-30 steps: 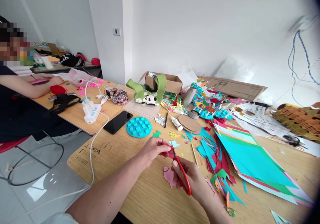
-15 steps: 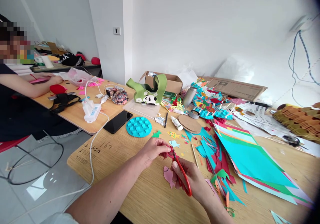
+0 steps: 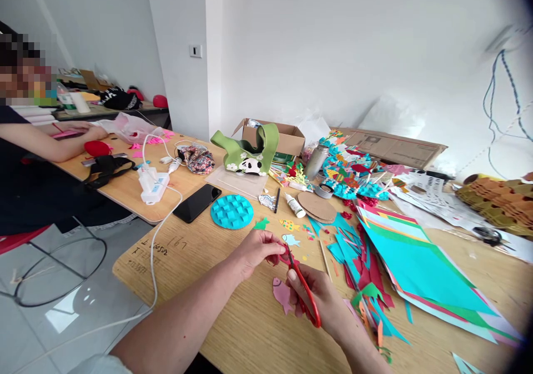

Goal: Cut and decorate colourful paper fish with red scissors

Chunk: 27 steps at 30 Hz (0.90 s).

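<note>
Your left hand (image 3: 257, 253) pinches a bit of pink paper (image 3: 285, 255), with the fingers closed on it, just above the wood table (image 3: 200, 307). Your right hand (image 3: 317, 299) has its fingers closed in the loops of the red scissors (image 3: 307, 299), and the tips reach the paper. Your fingers hide part of the blades, so it is hard to tell how wide they are open.

Some shapes are cut out already. A pink paper fish (image 3: 282, 296) lies just by your right hand, and a blue paper fish (image 3: 290, 240) and a yellow paper fish (image 3: 289, 225) lie past your hands. A big stack of colored paper (image 3: 420, 274) sits to your right, with paper scraps (image 3: 353, 263) beside it.

Pen marks on the table (image 3: 177, 243) read "167". The words on the glue bottle (image 3: 295, 205) are too small to read.
</note>
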Available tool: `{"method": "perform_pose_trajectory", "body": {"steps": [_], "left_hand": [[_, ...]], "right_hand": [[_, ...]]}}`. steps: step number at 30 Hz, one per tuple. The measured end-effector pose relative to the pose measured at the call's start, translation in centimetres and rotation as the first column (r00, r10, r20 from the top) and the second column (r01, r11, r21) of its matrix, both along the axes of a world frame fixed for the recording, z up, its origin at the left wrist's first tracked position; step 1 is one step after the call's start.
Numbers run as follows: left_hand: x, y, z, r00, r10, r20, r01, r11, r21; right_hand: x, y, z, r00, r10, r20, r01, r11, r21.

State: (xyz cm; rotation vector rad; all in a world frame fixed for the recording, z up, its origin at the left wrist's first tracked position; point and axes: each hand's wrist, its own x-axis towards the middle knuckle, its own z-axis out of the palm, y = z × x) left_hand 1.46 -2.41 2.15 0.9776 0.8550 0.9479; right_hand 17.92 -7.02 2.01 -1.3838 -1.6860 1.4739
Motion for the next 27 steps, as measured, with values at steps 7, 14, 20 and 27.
{"method": "perform_pose_trajectory", "body": {"steps": [7, 14, 20, 27], "left_hand": [[-0.06, -0.07, 0.08, 0.999, -0.035, -0.010, 0.035, 0.999, 0.008], [0.06, 0.00, -0.05, 1.000, -0.003, 0.017, 0.003, 1.000, -0.002], [0.10, -0.08, 0.12, 1.000, -0.005, 0.020, 0.005, 1.000, -0.010], [0.08, 0.00, 0.05, 1.000, -0.014, 0.021, 0.014, 1.000, -0.010]], "right_hand": [[0.09, -0.15, 0.07, 1.000, -0.013, -0.003, 0.013, 1.000, -0.012], [0.03, -0.08, -0.26, 1.000, -0.005, 0.023, 0.004, 1.000, 0.015], [-0.12, -0.23, 0.23, 1.000, 0.018, 0.000, -0.018, 0.999, 0.031], [-0.19, -0.30, 0.51, 1.000, 0.026, 0.006, -0.027, 0.999, 0.045]]}}
